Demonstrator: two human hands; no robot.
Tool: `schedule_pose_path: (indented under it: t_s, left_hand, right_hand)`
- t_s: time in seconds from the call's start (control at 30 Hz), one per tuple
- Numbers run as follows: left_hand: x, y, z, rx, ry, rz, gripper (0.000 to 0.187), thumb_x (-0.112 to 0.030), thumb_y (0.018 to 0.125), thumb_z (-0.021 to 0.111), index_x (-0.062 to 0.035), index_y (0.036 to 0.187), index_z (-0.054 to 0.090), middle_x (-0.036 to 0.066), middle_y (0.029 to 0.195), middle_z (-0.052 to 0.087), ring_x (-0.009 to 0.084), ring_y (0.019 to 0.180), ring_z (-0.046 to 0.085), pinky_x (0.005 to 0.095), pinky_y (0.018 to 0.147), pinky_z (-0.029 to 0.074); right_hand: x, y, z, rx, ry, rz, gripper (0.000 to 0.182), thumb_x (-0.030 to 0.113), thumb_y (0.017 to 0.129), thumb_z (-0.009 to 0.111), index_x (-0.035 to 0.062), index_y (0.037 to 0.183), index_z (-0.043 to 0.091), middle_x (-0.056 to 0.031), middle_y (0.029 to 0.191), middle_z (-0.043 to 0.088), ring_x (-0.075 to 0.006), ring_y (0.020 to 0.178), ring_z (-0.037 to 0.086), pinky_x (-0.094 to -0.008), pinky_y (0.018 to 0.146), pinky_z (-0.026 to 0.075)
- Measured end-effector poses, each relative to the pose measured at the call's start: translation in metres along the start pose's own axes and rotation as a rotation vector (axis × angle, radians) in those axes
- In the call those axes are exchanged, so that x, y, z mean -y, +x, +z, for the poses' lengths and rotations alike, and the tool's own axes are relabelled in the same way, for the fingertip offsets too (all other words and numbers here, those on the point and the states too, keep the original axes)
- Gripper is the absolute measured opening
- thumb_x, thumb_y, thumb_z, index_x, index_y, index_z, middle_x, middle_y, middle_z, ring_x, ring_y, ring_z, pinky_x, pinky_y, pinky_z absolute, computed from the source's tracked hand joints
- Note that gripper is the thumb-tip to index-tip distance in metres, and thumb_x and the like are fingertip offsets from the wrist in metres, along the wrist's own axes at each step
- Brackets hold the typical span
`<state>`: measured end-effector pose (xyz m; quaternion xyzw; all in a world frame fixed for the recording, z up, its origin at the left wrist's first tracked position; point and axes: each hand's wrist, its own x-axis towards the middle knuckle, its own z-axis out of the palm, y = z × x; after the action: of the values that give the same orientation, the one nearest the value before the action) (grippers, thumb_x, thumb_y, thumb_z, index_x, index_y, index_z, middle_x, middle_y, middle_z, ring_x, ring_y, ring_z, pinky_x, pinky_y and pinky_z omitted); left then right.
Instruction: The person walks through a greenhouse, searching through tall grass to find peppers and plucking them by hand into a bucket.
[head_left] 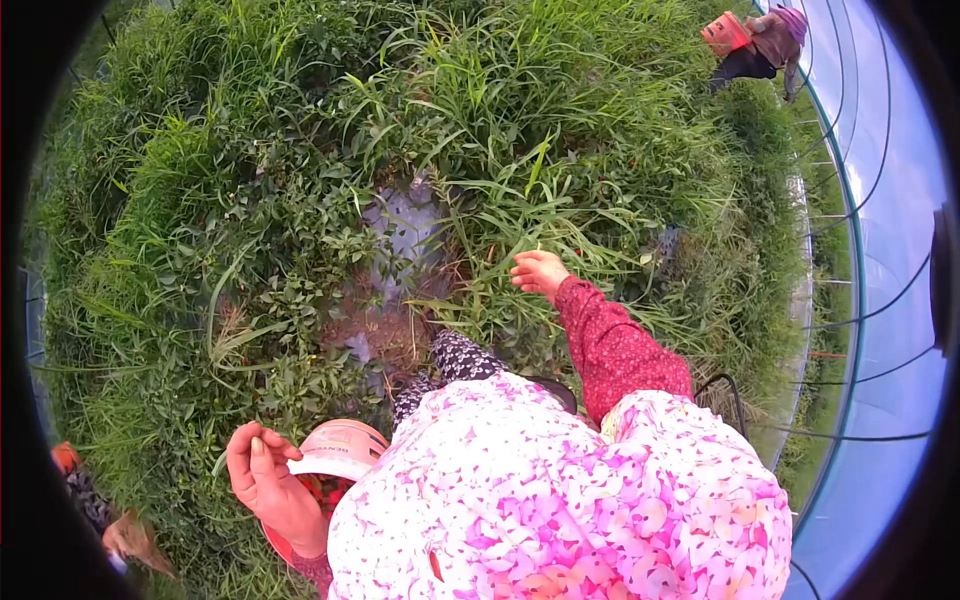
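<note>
My left hand (pixel 270 482) is raised at the near left, beside the rim of a pinkish-red bucket (pixel 345 440) with a white band and printing. Its fingers are loosely bent and apart, with nothing visible in them. Red peppers (pixel 325 488) show inside the bucket, which my wrist and patterned clothing partly cover. My right hand (pixel 540 273), in a dark red dotted sleeve, reaches out over long grass blades (pixel 530 220). Its fingers are slightly bent and spread, and no object shows in them. Leafy pepper plants (pixel 290 300) grow between and ahead of my hands.
Tall grass crowds the plants on both sides. Pale plastic sheeting (pixel 403 235) shows on the ground ahead. A person (pixel 775 45) with a red bucket (pixel 726 34) is at the far right, near the tunnel's hoops and film (pixel 890 240). Something orange (pixel 66 458) appears at the lower left.
</note>
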<state>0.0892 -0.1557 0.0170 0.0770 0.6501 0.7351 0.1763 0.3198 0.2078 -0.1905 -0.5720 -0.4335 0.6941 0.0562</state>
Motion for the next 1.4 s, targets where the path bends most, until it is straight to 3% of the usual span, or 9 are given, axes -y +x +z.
schedule_pose_path:
  t_s: [0.23,0.43,0.63,0.8,0.93,1.03,1.13,1.2,1.4]
  left_hand:
    - [0.010,0.006,0.009,0.085,-0.012,-0.066,0.015,-0.009,0.087,0.046,0.0007,0.098,0.052,0.006,0.076,0.054,0.0105,0.061,0.050,0.0218,0.057,0.042]
    - [0.008,0.008,0.011,0.139,0.033,-0.074,0.016,-0.010,0.088,0.045,-0.0005,0.100,0.051,0.004,0.078,0.054,0.0083,0.062,0.049,0.0195,0.057,0.041]
    - [0.010,0.017,0.031,0.035,0.060,-0.055,0.016,-0.011,0.087,0.046,0.0007,0.097,0.052,0.005,0.075,0.054,0.0101,0.060,0.049,0.0215,0.057,0.041]
    - [0.018,0.041,0.085,0.072,0.121,-0.075,0.015,-0.011,0.088,0.046,-0.0003,0.097,0.052,0.004,0.075,0.054,0.0091,0.059,0.048,0.0208,0.055,0.041]
    - [0.015,0.064,0.151,0.105,0.201,-0.128,0.014,-0.011,0.088,0.045,-0.0013,0.096,0.052,0.004,0.074,0.054,0.0083,0.059,0.048,0.0200,0.054,0.041]
    - [0.018,0.084,0.192,0.102,0.240,-0.150,0.014,-0.011,0.088,0.045,-0.0014,0.096,0.053,0.004,0.073,0.053,0.0080,0.059,0.047,0.0200,0.053,0.040]
    - [0.019,0.101,0.230,0.096,0.236,-0.130,0.014,-0.011,0.088,0.045,-0.0016,0.096,0.052,0.003,0.073,0.053,0.0080,0.059,0.047,0.0202,0.053,0.040]
    - [0.017,0.108,0.254,0.085,0.241,-0.142,0.015,-0.012,0.088,0.045,-0.0018,0.096,0.052,0.003,0.073,0.053,0.0082,0.060,0.047,0.0201,0.053,0.039]
    - [0.004,0.132,0.311,0.229,0.195,-0.039,0.015,-0.011,0.089,0.043,-0.0018,0.097,0.051,0.004,0.074,0.053,0.0080,0.059,0.047,0.0186,0.052,0.039]
  right_hand:
    - [-0.056,-0.033,-0.028,-0.088,0.053,0.064,0.030,0.016,0.083,0.047,0.0041,0.111,0.047,-0.0096,0.090,0.059,-0.0152,0.069,0.059,-0.0269,0.057,0.048]
    - [-0.098,-0.014,-0.060,-0.212,0.017,0.180,0.029,0.018,0.084,0.048,0.0050,0.110,0.049,-0.0085,0.089,0.059,-0.0153,0.067,0.059,-0.0274,0.055,0.047]
    - [-0.041,0.019,-0.026,-0.091,-0.028,0.086,0.027,0.020,0.084,0.049,0.0056,0.106,0.050,-0.0069,0.087,0.060,-0.0139,0.065,0.059,-0.0260,0.055,0.046]
    - [0.008,0.052,-0.012,0.090,-0.122,0.033,0.030,0.014,0.082,0.048,0.0028,0.110,0.050,-0.0076,0.089,0.060,-0.0116,0.066,0.059,-0.0235,0.056,0.047]
    - [-0.008,0.082,-0.055,0.079,-0.125,0.023,0.031,0.016,0.082,0.049,0.0024,0.110,0.050,-0.0079,0.089,0.061,-0.0115,0.066,0.060,-0.0236,0.055,0.047]
    - [-0.016,0.093,-0.102,-0.002,-0.176,0.145,0.032,0.017,0.082,0.049,0.0020,0.109,0.050,-0.0078,0.086,0.061,-0.0115,0.065,0.060,-0.0243,0.054,0.048]
    - [-0.024,0.106,-0.148,-0.085,-0.226,0.193,0.029,0.022,0.082,0.048,0.0037,0.104,0.055,-0.0057,0.074,0.061,-0.0115,0.057,0.059,-0.0247,0.050,0.047]
    - [-0.002,0.112,-0.177,-0.123,-0.192,0.197,0.031,0.017,0.082,0.048,0.0005,0.108,0.051,-0.0068,0.082,0.061,-0.0119,0.062,0.060,-0.0245,0.050,0.047]
    - [0.068,0.134,-0.206,-0.205,-0.037,0.106,0.030,0.018,0.084,0.048,0.0000,0.108,0.050,-0.0072,0.083,0.059,-0.0111,0.061,0.058,-0.0236,0.049,0.045]
